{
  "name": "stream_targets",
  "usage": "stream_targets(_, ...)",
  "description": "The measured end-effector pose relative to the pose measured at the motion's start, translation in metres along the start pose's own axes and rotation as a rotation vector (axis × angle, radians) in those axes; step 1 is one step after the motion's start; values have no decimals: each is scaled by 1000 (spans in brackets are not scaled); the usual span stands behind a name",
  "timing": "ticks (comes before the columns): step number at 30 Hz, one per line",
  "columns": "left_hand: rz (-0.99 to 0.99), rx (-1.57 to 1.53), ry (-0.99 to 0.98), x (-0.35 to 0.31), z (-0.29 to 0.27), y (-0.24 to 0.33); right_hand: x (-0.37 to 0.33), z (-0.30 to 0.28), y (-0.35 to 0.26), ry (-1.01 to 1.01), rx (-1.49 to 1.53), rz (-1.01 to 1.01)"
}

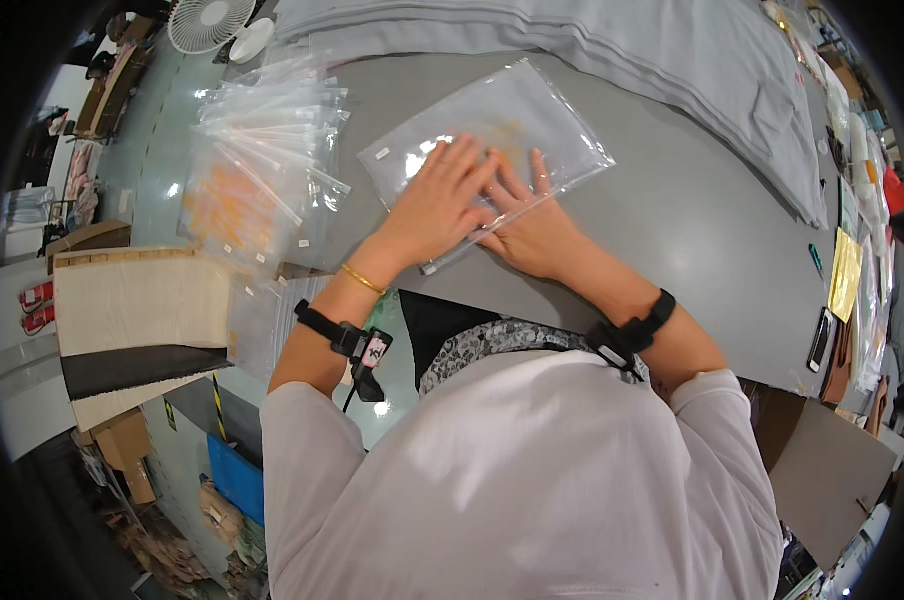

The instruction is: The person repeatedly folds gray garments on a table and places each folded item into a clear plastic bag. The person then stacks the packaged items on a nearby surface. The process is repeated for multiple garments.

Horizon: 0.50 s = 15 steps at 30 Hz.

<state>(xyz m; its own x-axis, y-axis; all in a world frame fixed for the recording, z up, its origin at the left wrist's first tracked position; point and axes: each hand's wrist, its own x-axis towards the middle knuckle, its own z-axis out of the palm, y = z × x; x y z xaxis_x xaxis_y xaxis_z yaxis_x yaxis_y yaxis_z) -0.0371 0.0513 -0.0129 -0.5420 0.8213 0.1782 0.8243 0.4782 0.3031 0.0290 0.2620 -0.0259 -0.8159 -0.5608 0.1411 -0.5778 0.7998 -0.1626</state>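
A clear plastic zip bag (562, 130) lies slanted on the grey table, with something grey in or under it and a blurred orange patch near its middle. My left hand (437, 200) rests flat on top of the bag, fingers stretched out. Beside it, my right hand (527, 225) has its fingers spread. The bag's near edge crosses this hand, so its fingers seem to lie beneath the clear film; whether inside the bag or under it, I cannot tell. A small white label (382, 154) shows at the bag's left corner.
Fanned clear bags with orange print (234, 205) lie at the left. Folded grey fabric (662, 50) runs along the table's far side. A white fan (212, 22) stands at the far left. Near the right edge are a phone (820, 340), a yellow packet (845, 275) and a green-handled tool (816, 260).
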Motion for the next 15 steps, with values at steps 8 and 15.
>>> stream_targets(8,-4,129,-49,-7,13,8,-20,11,20,128,-27,78)
stream_targets(15,-39,199,-60,-2,18,12,-46,-51,47,-220,-22,403)
